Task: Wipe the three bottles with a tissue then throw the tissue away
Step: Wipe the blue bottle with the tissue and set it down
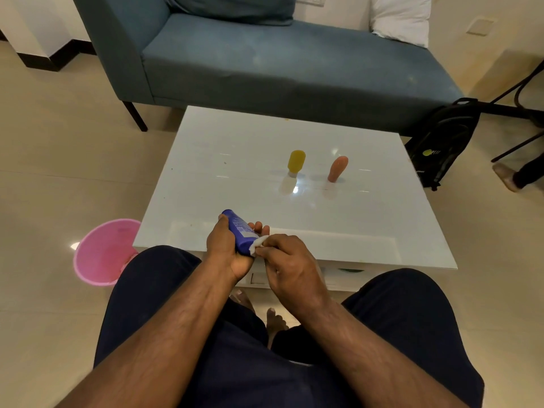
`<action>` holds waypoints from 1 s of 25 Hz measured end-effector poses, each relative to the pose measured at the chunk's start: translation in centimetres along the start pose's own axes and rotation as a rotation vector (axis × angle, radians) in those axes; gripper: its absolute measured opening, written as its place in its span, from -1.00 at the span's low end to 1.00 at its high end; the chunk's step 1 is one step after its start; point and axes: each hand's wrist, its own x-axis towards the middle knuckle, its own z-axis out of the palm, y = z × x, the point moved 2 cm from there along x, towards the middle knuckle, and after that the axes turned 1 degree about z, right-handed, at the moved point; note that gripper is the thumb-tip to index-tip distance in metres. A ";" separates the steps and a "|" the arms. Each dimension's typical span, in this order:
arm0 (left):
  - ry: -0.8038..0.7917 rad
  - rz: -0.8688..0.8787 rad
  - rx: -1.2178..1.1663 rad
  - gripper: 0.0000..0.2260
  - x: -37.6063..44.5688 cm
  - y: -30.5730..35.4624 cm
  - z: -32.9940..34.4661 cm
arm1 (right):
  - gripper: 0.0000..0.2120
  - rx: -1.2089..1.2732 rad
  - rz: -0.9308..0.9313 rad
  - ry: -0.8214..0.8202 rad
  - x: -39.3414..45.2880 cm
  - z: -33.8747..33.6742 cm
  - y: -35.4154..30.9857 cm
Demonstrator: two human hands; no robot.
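Head view: a blue plastic bottle (240, 232) is gripped in the curled left hand (226, 248) above the glossy white table's (368, 231) near edge, while a small white tissue (258, 243) is pinched against it by the right hand (290, 262). Wiping of what looks like the first bottle is judged underway; the yellow bottle (296, 161) and the peach bottle (338, 168), upright mid-table, would be needed next.

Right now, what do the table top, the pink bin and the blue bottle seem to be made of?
Table top: probably white glass or lacquer, glossy; it mirrors the lights and the standing bottles.
Pink bin: likely thin plastic, smooth and slightly translucent at the rim.
Blue bottle: apparently plastic, smooth with a printed label; the left hand holds it.
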 end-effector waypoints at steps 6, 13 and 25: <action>0.034 -0.033 0.099 -0.46 0.2 -0.1 -0.3 | -0.75 0.047 -0.092 -0.052 0.7 0.9 -1.0; 0.018 -0.060 0.066 -0.51 0.3 -0.2 -0.4 | -0.78 0.041 -0.104 0.004 0.8 0.9 -1.1; -0.002 -0.027 0.004 -0.61 0.6 -0.1 -0.3 | -0.80 0.049 -0.098 0.000 0.9 0.6 -0.6</action>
